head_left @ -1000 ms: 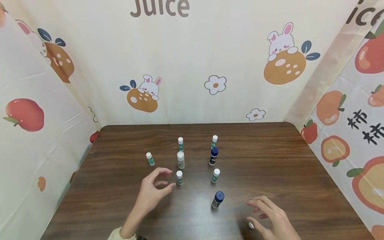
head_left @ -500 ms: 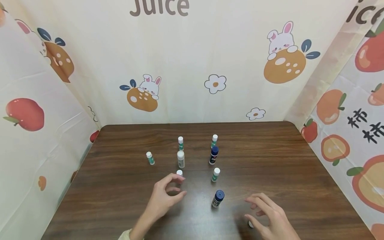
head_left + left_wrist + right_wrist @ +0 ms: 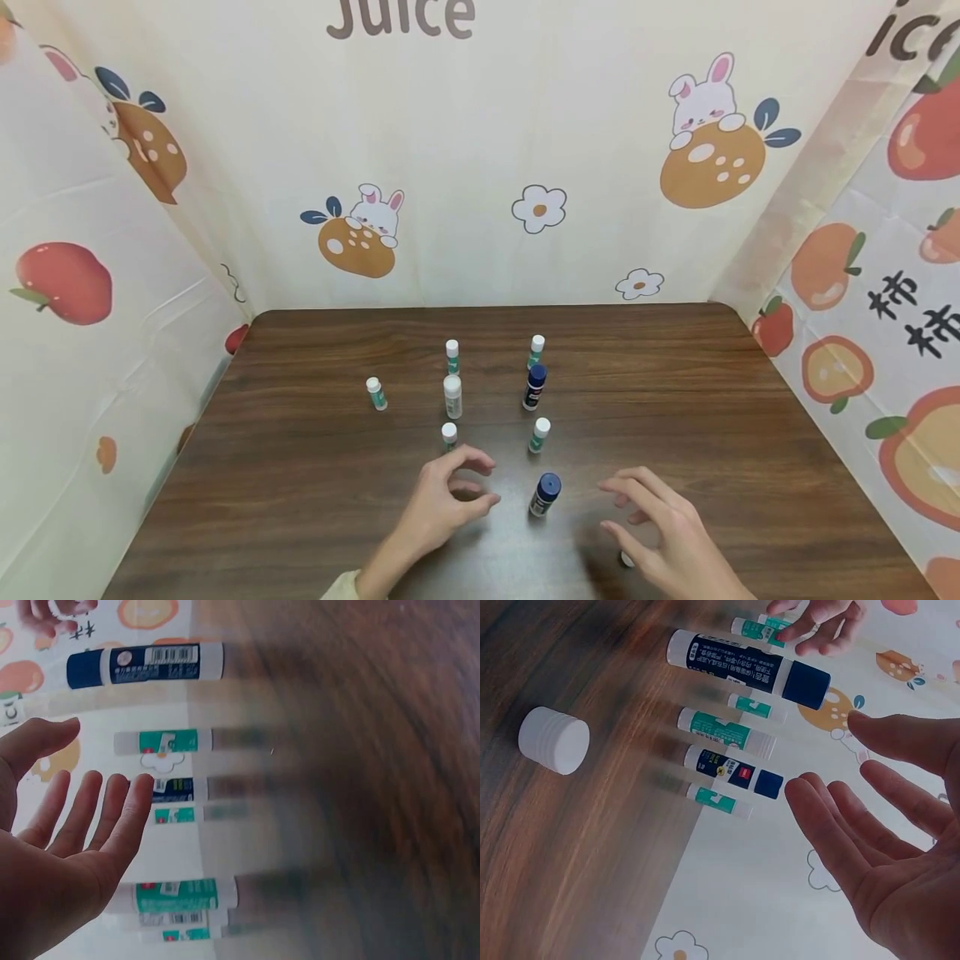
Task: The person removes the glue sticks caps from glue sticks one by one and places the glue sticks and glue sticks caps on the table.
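- Navy-blue cylindrical glue stick with a blue cap [image 3: 545, 495]: upright on the brown wood-grain desk [image 3: 262, 500], between the left hand [image 3: 450, 500] and right hand [image 3: 667, 533], touching neither. Judged light, rigid, smooth enough to slip, not fragile, easily tipped. Recommended hold: mid-barrel, thumb opposite fingers, clear of the cap.
- Small green-and-white glue stick with a white cap [image 3: 377, 394]: upright, farthest left, apart from the others.
- Left hand: thumb and fingers apart in a wide curve, holding nothing; gap faces the blue-capped stick.
- Middle column, far to near: a second small green stick [image 3: 452, 357], a larger white cylindrical stick [image 3: 453, 397] and a third small green stick [image 3: 449, 437], its base hidden by the left hand.
- Right column beyond the blue-capped stick, far to near: a fourth small green stick [image 3: 536, 352], a second navy-blue stick [image 3: 534, 388] and a fifth small green stick [image 3: 539, 435].
- White ribbed plastic cylinder, cap-like [image 3: 553, 740]: on the desk, partly hidden by the right thumb in the head view.
- Right hand: fingers and thumb wide apart, holding nothing.
- Change since the earliest frame: left hand moved right and nearer; right hand slightly inward; sticks unmoved.
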`<move>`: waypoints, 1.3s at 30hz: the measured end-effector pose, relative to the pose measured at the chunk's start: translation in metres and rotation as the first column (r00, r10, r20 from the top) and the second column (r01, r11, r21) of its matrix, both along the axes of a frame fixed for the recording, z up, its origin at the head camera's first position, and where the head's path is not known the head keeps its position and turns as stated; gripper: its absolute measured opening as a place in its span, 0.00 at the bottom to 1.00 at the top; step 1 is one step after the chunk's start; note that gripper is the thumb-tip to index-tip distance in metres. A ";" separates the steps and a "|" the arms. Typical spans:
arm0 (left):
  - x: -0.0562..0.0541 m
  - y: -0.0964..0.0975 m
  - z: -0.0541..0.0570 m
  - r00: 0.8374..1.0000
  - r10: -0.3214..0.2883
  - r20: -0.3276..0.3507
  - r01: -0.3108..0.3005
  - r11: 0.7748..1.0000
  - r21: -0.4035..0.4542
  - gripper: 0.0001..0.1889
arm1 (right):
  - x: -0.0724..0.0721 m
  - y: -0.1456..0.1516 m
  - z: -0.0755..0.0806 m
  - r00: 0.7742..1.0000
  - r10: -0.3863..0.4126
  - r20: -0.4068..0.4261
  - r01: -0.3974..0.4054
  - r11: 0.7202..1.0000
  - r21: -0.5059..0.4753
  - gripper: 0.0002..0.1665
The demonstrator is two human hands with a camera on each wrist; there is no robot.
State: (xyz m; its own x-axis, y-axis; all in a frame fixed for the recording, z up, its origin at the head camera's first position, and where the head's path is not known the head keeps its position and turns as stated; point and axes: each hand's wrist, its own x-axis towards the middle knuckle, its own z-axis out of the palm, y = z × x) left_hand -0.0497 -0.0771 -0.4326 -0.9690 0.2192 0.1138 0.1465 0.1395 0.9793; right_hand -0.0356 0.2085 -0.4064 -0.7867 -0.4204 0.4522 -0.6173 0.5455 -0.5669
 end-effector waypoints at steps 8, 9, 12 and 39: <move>-0.007 0.010 -0.028 0.999 -0.050 0.013 0.050 0.999 0.016 0.18 | -0.007 -0.003 -0.001 0.998 0.049 -0.038 -0.050 0.998 -0.037 0.35; -0.008 0.012 -0.029 0.998 -0.059 0.012 0.059 0.998 0.021 0.18 | -0.007 -0.004 -0.001 0.998 0.053 -0.041 -0.055 0.998 -0.042 0.35; -0.011 0.017 -0.033 0.996 -0.085 0.031 0.084 0.996 0.026 0.18 | -0.008 -0.006 0.000 0.998 0.055 -0.018 -0.055 0.998 -0.040 0.35; -0.025 0.058 -0.054 0.973 -0.216 0.077 0.218 0.976 -0.007 0.18 | -0.021 -0.025 0.000 0.994 0.113 -0.014 -0.113 0.993 -0.045 0.33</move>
